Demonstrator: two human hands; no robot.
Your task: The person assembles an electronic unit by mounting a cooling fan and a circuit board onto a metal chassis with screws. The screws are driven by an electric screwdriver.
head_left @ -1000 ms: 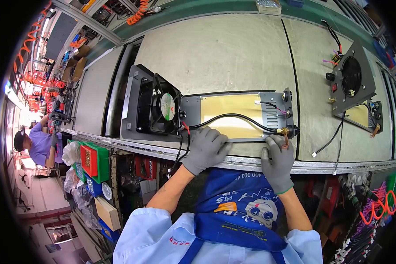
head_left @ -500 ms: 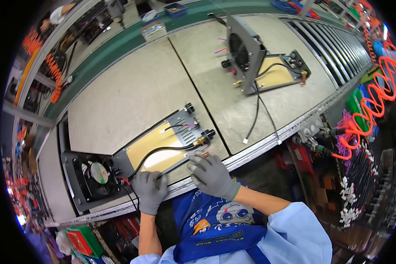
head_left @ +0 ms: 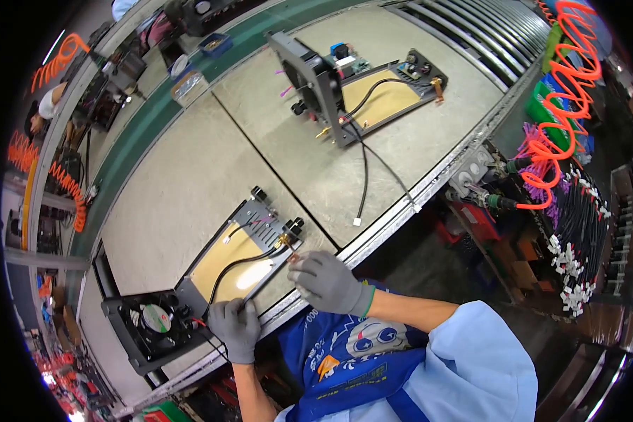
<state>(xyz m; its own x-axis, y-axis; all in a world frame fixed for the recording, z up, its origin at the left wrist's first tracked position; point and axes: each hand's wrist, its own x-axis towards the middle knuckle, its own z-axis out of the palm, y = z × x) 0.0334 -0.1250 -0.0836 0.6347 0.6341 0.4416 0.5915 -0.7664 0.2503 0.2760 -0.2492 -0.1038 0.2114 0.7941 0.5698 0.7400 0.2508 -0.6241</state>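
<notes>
The chassis (head_left: 187, 292) lies flat on the tabletop (head_left: 169, 204), stretching up and to the right from its fan (head_left: 153, 318), which sits in a dark frame at the left end. A yellow sheet (head_left: 205, 269) covers the floor next to the fan; a black hose (head_left: 238, 264) arches over it to a brass fitting (head_left: 285, 240) at the end farthest from the fan.

The left hand (head_left: 235, 329), just right of the fan, rests at the near edge with fingers together and slightly curled; whether it grips the rim, I cannot tell. The right hand (head_left: 327, 283), farther right of the fan, has its fingers drawn in close to a copper tab (head_left: 295, 260); whether they pinch it is hidden. Both wear grey gloves.

A second unit (head_left: 334, 105) stands well apart from the fan, beyond it and to the right, trailing black leads.

The chassis looks like stiff sheet metal, probably heavier at the fan end. The smooth sheet could be slippery, the hose should flex, and thin wires seem easily snagged. The bare metal edges and fan frame look the safest holds.
</notes>
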